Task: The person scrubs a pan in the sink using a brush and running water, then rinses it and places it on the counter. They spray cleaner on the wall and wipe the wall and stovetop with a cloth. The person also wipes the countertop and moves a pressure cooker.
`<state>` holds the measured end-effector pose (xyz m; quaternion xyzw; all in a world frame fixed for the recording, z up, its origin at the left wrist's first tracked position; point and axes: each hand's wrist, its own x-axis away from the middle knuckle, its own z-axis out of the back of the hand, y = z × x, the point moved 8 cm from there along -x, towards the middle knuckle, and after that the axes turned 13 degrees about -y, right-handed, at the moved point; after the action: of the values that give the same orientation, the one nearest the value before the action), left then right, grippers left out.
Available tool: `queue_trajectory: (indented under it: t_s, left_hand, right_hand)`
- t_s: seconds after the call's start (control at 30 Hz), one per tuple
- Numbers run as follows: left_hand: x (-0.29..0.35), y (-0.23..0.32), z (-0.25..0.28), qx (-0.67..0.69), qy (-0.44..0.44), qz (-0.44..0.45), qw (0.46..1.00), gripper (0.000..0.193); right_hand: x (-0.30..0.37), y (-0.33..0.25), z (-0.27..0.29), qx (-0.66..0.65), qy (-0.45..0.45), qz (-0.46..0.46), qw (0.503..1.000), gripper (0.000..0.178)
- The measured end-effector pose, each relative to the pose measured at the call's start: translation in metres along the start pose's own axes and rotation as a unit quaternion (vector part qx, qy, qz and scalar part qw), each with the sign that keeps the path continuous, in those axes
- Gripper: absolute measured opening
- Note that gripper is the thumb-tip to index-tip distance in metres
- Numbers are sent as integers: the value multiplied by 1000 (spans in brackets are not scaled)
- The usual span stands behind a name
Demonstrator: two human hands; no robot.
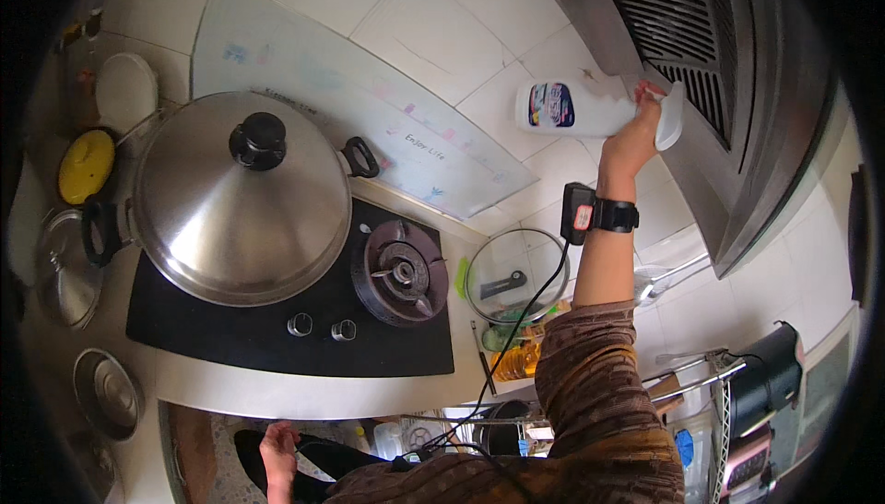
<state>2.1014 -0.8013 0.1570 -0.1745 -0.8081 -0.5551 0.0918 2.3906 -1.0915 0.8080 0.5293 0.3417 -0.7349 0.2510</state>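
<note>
High at the right, my right hand (636, 130) is closed round the neck of a white spray bottle (590, 113). The bottle lies sideways in the air, its base to the left and its spray head close to the slotted underside of the range hood (705, 98). Low down, in front of the counter, hangs my left hand (278, 453). Its fingers are loosely bent and slightly apart, with nothing seen in them. A black strapped device (599, 215) with a cable sits on my right wrist.
A big lidded steel wok (244, 218) covers the left of the black stove (387, 352), beside a bare burner (403, 272). A glass lid (516, 273) and oil bottle (516, 362) stand to the right. A decorated splash panel (341, 107) leans behind. Several lids and bowls line the left.
</note>
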Motion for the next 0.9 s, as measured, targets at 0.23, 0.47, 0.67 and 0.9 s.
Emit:
queue_trajectory:
  t_s: [0.23, 0.47, 0.67, 0.9]
  left_hand:
    - [-1, -29, 16, -58, -82, 66, 993, 17]
    - [-3, -95, 62, -182, -71, 154, 969, 19]
    - [-17, -97, 58, -120, -95, 114, 981, 19]
    - [-18, -56, 53, -300, -123, 74, 943, 26]
  right_hand:
    - [-17, -1, 8, 77, 22, 37, 996, 17]
    - [-26, -7, 24, 108, 49, 72, 990, 13]
    - [-41, 8, 39, 43, 80, 34, 995, 16]
    - [-40, 19, 55, 56, 113, 12, 992, 15]
